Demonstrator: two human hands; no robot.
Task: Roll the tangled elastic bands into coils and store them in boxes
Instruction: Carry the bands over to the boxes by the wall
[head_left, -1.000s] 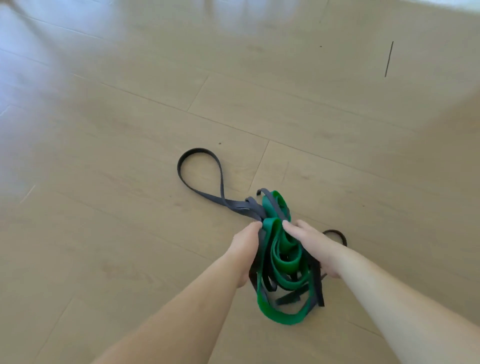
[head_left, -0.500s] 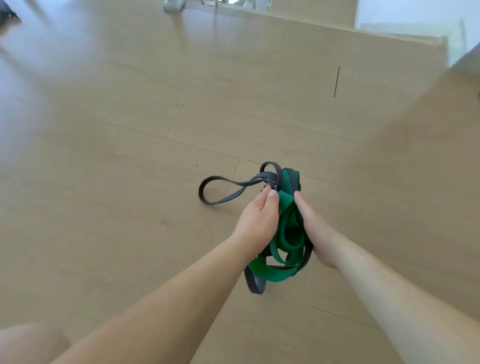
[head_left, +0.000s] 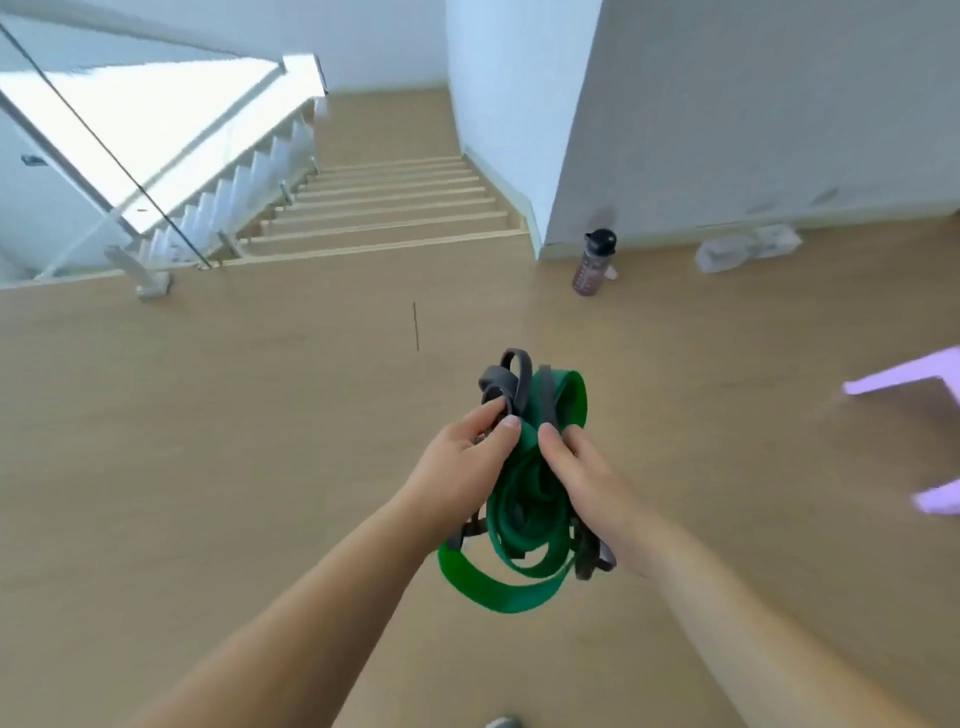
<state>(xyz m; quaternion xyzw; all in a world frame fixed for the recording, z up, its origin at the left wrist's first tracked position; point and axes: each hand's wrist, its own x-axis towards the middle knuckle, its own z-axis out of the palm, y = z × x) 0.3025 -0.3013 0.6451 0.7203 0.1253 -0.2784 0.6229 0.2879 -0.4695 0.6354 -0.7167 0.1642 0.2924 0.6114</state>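
the tangle is held in the air in front of the body, above the wooden floor (head_left: 208, 467). the left hand (head_left: 460, 465) is set in a pinching grip: a loop of the grey elastic band (head_left: 496, 388) is caught between thumb and fingertips at the top of the bundle. the right hand (head_left: 584, 486) is wrapped round the other side, its thumb pressed onto the green elastic band (head_left: 493, 597); its fingers are hidden behind the bundle, so a curled grip can only be inferred. the bundle is probably gathered between both hands so that no loop trails or snags, and so that the grey strand can be teased out of the green one; the wide green loops hang below the wrists. no band is coiled yet, so the task is judged to be near its start. along the far right edge of the floor, at the foot of the wall, blurred clear plastic containers (head_left: 743, 252) are seen, possibly the boxes, well apart from the hands. a water bottle (head_left: 594, 262) is stood at the wall corner, a descending staircase (head_left: 395, 208) with a glass railing (head_left: 156, 171) lies open at the far left edge, and a lilac piece of furniture (head_left: 904, 384) is cut off at the right; nothing is seen between the hands and the containers.
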